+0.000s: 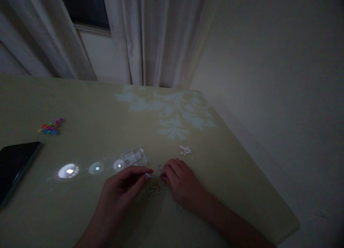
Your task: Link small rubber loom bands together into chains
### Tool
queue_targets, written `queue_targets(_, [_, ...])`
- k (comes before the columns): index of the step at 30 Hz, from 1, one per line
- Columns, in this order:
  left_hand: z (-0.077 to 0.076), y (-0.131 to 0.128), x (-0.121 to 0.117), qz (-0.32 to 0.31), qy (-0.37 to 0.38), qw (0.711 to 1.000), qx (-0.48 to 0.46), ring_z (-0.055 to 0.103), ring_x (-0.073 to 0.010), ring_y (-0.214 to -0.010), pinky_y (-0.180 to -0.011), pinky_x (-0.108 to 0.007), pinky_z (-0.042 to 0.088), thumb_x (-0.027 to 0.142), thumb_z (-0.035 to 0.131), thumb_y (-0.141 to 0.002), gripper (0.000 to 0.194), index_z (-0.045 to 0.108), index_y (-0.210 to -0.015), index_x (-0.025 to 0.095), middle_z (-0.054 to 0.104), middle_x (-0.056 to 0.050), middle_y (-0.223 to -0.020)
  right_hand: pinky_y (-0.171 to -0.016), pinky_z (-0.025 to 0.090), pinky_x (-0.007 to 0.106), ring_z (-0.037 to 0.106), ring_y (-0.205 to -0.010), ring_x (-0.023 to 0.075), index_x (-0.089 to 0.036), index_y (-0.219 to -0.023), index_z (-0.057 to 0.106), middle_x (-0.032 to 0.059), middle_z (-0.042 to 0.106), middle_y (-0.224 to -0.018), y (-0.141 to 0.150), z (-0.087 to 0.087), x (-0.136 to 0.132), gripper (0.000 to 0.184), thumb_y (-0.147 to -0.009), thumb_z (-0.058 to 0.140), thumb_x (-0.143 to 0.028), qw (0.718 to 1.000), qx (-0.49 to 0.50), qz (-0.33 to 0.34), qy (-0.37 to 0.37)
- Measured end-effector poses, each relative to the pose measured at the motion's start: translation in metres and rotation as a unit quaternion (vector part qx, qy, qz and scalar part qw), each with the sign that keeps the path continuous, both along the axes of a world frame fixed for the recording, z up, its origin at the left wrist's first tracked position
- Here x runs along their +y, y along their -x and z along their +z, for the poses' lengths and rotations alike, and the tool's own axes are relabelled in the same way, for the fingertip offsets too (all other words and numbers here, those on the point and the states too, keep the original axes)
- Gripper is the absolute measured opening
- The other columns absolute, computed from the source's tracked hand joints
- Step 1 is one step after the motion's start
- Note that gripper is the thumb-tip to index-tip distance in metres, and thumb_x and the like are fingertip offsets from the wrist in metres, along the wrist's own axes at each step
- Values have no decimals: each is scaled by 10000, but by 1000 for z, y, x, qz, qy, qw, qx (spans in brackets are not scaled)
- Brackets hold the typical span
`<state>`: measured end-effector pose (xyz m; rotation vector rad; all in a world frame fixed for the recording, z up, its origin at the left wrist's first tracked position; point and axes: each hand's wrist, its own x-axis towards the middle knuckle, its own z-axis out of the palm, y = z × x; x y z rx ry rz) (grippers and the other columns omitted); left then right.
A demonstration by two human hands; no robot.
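pale piece (148, 175) (tiny) in left hand (122, 187), lengthwise toward right hand (181, 181)

You get a dim head view, with bright glare spots on the counter (88, 212) and darkness deepening toward the right.

Pale, pleated fabric curtains (156, 36) flank a dark window (86, 6) behind the dim, yellow-green, leaf-patterned table (80, 101) beside a plain grey wall (274, 76).

The phone (17, 165) is cut off by the left edge of the view; the right hand's fingertips (164, 176) are too blurred to tell what they hold.
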<state>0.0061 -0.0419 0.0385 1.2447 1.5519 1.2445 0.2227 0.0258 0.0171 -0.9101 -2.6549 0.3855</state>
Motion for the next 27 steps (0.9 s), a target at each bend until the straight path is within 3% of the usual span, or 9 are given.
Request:
queue_targets(3, [2,-1,1,-12,5,1000,-20,834,-243,-846,-742,-299,673,393,748,-853,167,851,-899,270,865,-43,-942,-864,491,359,590,-949,222,-182,-1019,629,74,661,-1009,-3,11,1,94,-1062,551,-152,990,100,-38,95])
queue_targets(9, [3,-4,-1,-22,-15,1000,9,824,-233,-769,-711,-299,675,355,762,-833,141,875,-895,297,862,-23,-872,-680,439,260,543,-750,140,-199,-998,644,4,604,-877,1,28,-9,108,-1036,577,-275,929,242,-72,271])
queue_targets(14, [1,-12,-6,-41,-18,999,-19,826,-223,-790,-741,-284,675,335,763,-855,140,875,-933,305,863,-19,-901,-664,441,244,532,-741,133,-196,-980,665,-2,590,-849,7,29,-17,173,-1026,610,-354,904,281,-42,321])
queue_targets(18, [1,-11,-7,-46,-37,998,-4,821,-219,-815,-764,-291,674,323,745,-878,144,870,-946,297,862,-21,-924,-681,450,242,558,-750,131,-201,-973,692,-9,613,-850,7,27,-14,115,-1017,649,-299,903,285,-48,318])
queue_targets(22, [2,-4,-6,-2,-27,1000,-8,826,-215,-845,-761,-284,674,382,771,-878,179,846,-1009,286,863,-28,-985,-806,483,283,611,-902,171,-206,-983,715,25,643,-950,3,19,-10,19,-977,726,-220,955,220,-11,199])
queue_targets(27, [5,0,-5,43,-43,998,-11,808,-166,-793,-721,-211,647,369,805,-851,117,812,-921,275,850,1,-914,-906,505,349,617,-956,210,-199,-956,728,58,661,-1023,4,11,-14,162,-904,831,-312,985,115,84,98])
